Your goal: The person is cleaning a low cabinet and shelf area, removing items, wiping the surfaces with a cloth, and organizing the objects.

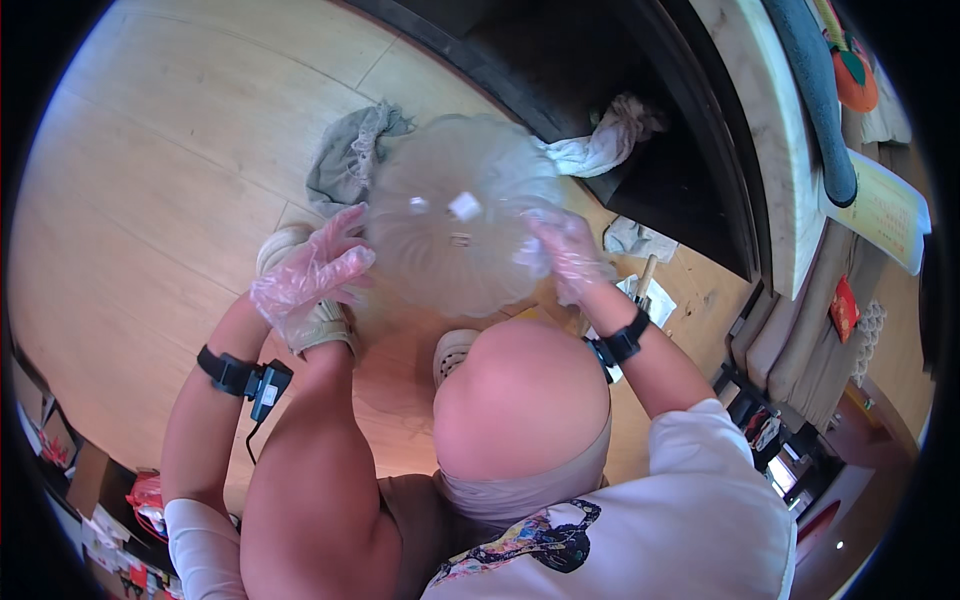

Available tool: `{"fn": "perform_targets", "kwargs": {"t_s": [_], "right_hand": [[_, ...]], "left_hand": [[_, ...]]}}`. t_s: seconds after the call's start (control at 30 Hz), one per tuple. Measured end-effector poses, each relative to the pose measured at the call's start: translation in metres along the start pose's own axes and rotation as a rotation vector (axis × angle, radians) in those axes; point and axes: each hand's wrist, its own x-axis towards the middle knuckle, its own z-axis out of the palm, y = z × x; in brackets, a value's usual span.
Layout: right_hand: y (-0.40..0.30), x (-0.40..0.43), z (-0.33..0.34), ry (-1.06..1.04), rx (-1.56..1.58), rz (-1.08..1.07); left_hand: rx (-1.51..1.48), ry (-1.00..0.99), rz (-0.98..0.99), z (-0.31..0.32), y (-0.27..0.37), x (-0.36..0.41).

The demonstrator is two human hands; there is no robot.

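Observation:
A round, clear, scalloped plate or tray (450, 165) is held up in front of me, above the floor and my shoes. My right hand (562, 247), in a clear plastic glove, grips its right edge. My left hand (315, 274), gloved the same way, is beside the left edge with fingers spread; whether a fingertip touches the rim is unclear. Partly behind the plate at the upper left lies a grey-green cloth (341, 165). At the upper right, a whitish cloth (600, 150) reaches from the plate's edge onto a dark cabinet base.
The dark cabinet (675, 172) and a marble top (787, 225) stand at the right. A small grey cloth (637, 238) and a wooden handle (646, 276) lie on the floor near my right forearm. Pale shoes (454, 352) are below the plate. Boxes and bags sit at the lower left.

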Motion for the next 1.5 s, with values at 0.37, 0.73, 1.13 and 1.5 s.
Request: {"fn": "perform_targets", "kwargs": {"t_s": [0.37,0.73,1.13,1.5], "right_hand": [[-0.044,0.040,0.058,-0.368,-0.283,0.040],[-0.044,0.102,-0.052,0.454,-1.551,-0.271],[-0.052,0.043,-0.066,0.336,-1.279,-0.779],[-0.141,-0.033,0.008,-0.161,-0.701,-0.865]], "left_hand": [[-0.254,0.291,0.100,-0.054,-0.058,0.009],[-0.480,0.602,0.402,-0.126,-0.025,-0.020],[-0.643,0.811,0.372,-0.199,-0.078,-0.033],[-0.899,1.328,-0.007,-0.156,-0.080,-0.055]]}}
